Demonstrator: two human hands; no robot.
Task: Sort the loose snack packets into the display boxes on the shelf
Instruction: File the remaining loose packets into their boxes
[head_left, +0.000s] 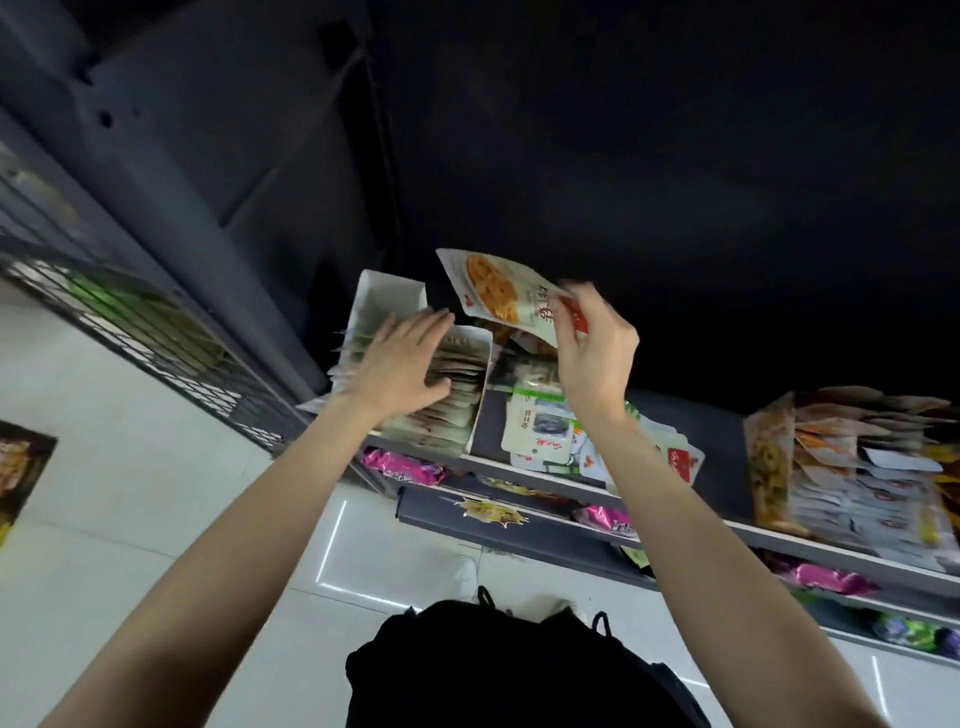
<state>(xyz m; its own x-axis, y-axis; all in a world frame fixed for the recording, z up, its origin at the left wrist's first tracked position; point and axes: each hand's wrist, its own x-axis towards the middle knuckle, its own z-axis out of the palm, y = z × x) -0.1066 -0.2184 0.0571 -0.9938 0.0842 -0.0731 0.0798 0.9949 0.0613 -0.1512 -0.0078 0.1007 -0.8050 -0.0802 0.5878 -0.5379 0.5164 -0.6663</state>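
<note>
Mid-sort, one packet in transit. Right hand (592, 353) raised above the shelf (545, 480), pinching an orange-printed packet (498, 293) by its lower corner between thumb and fingers; packet tilted, clear of everything below. Left hand (402, 366) spread flat, fingers straight, pressing against the upright packets in the white box (470, 384) at the shelf's left end, apparently holding them back to open a gap. Behind it, a second white box (387, 291), part empty. Loose pile (550, 431) of white and green packets lying just right of the box, under the right wrist; more stacked packets (852, 467) well apart at the far right.

Next move, by judgement: lower the packet upright into the matching box, edge first into the gap. Print match between packet and box contents too blurred to confirm.
</note>
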